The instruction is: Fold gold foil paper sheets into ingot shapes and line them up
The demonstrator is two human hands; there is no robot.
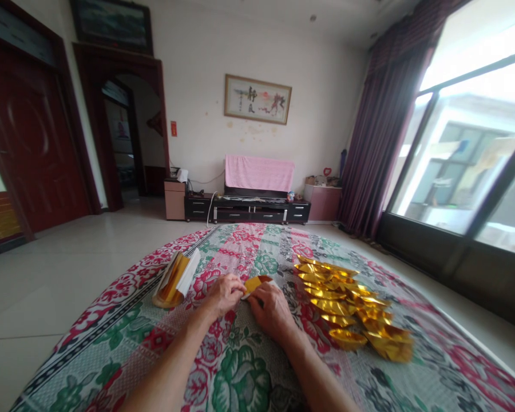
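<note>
A small piece of gold foil paper (257, 282) is held between my two hands over the middle of the cloth. My left hand (226, 293) pinches its left edge with closed fingers. On its near right side, my right hand (271, 306) is curled with bent fingers, partly covering the sheet. Several folded gold paper ingots (347, 340) lie in rows to the right of my right hand. Left of my left hand rests a curled stack of gold paper sheets (178, 280) with white backs.
A flowered cloth (240, 377) in red, green and white covers the round table. Beyond it, a black low cabinet (249, 209) stands against the wall, with a pink towel (260, 173) draped above. Purple curtains (375, 143) and large windows are on the right.
</note>
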